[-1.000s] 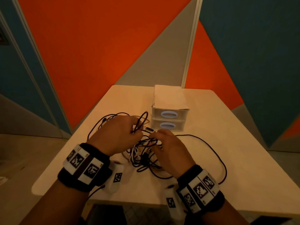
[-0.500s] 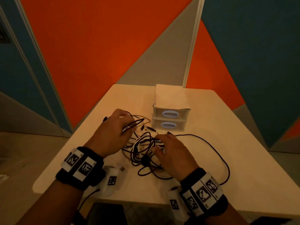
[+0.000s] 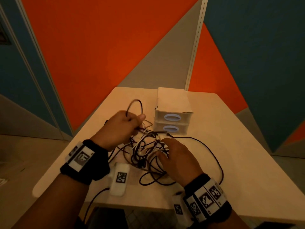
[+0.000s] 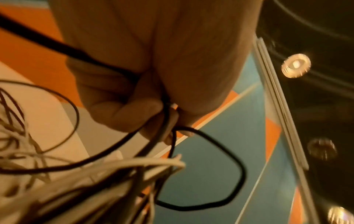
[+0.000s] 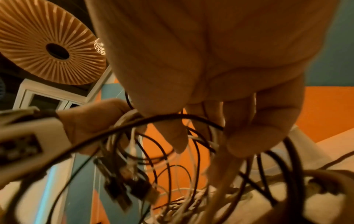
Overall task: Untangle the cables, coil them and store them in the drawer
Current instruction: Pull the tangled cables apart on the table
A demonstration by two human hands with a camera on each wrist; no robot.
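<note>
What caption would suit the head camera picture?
Left hand lifts cable strands while right hand rests on the tangled cables before a closed two-drawer box.

The cable tangle (image 3: 145, 151) lies on the table (image 3: 239, 146), before the drawer unit (image 3: 171, 116).

I am looking into what reads as an office or studio booth rather than a home. Behind the pale wooden table (image 3: 231, 146) stand partition walls (image 3: 99, 47) painted in big orange, teal and grey triangles, joined by a white metal post (image 3: 195, 42). On the table's far side sits a small plastic drawer unit (image 3: 171, 113). Above the table, the wrist views catch a dark ceiling with recessed spotlights (image 4: 296, 66) and a round ribbed fitting (image 5: 47, 45).
</note>
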